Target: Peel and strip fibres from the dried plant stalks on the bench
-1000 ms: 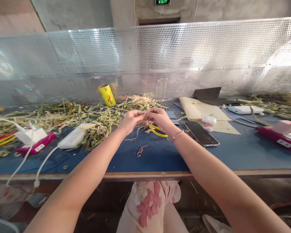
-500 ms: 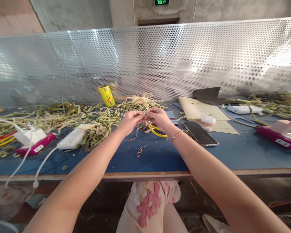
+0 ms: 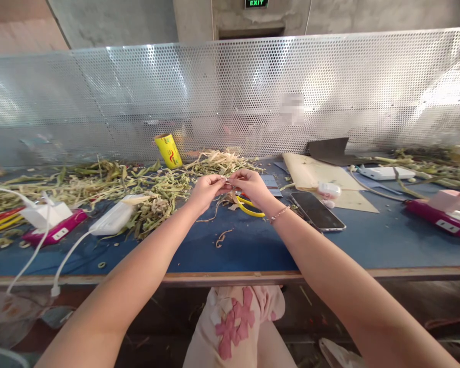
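Note:
My left hand (image 3: 206, 190) and my right hand (image 3: 250, 187) meet over the middle of the blue table (image 3: 253, 245), fingertips pinched together on a thin pale strip of dried plant fibre (image 3: 226, 181). A bracelet sits on my right wrist. Under my right hand lies a yellow-handled tool (image 3: 249, 206). Behind and to the left of my hands spreads a heap of dried green and straw-coloured plant scraps (image 3: 111, 186).
A phone (image 3: 317, 210) lies face up right of my hands, beside beige paper (image 3: 314, 176) and a small white case (image 3: 328, 191). Pink devices (image 3: 55, 230) (image 3: 440, 214), white chargers with cables (image 3: 113, 221) and a yellow can (image 3: 169, 150) stand about. A perforated metal screen (image 3: 230, 97) closes the back.
Almost nothing has moved: both hands stay pinched together on the strip at the same spot, with only slight finger shifts.

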`<state>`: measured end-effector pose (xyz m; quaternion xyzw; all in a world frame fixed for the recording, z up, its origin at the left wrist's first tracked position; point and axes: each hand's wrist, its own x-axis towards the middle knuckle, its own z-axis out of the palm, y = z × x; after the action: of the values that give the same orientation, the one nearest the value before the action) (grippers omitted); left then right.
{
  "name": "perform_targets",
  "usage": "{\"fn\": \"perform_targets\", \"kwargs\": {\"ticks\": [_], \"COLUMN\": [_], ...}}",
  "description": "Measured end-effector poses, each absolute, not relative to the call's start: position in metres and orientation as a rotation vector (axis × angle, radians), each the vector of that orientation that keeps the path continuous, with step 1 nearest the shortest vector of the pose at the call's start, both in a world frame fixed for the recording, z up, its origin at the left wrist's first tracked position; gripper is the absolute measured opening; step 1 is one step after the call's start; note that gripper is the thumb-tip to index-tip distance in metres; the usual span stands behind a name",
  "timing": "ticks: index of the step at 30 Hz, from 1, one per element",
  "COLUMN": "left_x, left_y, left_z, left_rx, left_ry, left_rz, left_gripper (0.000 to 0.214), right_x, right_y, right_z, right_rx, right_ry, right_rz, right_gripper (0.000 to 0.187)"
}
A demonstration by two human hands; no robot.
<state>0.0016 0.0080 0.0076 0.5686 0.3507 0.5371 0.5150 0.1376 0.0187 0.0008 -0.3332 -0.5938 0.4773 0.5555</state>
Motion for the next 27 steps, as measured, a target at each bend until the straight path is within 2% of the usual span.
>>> {"fn": "perform_targets", "kwargs": {"ticks": [13,21,27], "left_x": [0.0011,0.0009,0.0011], "left_y": [0.0117,0.0118,0.0118], "left_z": [0.0064,0.0041,0.0037], "left_rx": [1.45,1.529,1.505], "left_ry": [0.917,0.917,0.909], "left_rz": [1.28,1.289,1.273], "left_gripper": [0.02,0.015,0.013], "right_x": [0.1383,0.1398,0.1415], "right_y": [0.0186,0.0194,0.0184], "right_z": [0.0011,0.0002,0.004], "right_rx": [-0.845,-0.865,-0.96], "right_ry": [-1.506,-1.542,-1.624], "right_rz": [1.036,1.018,0.877], "right_gripper": [0.014,0.014,0.009]}}
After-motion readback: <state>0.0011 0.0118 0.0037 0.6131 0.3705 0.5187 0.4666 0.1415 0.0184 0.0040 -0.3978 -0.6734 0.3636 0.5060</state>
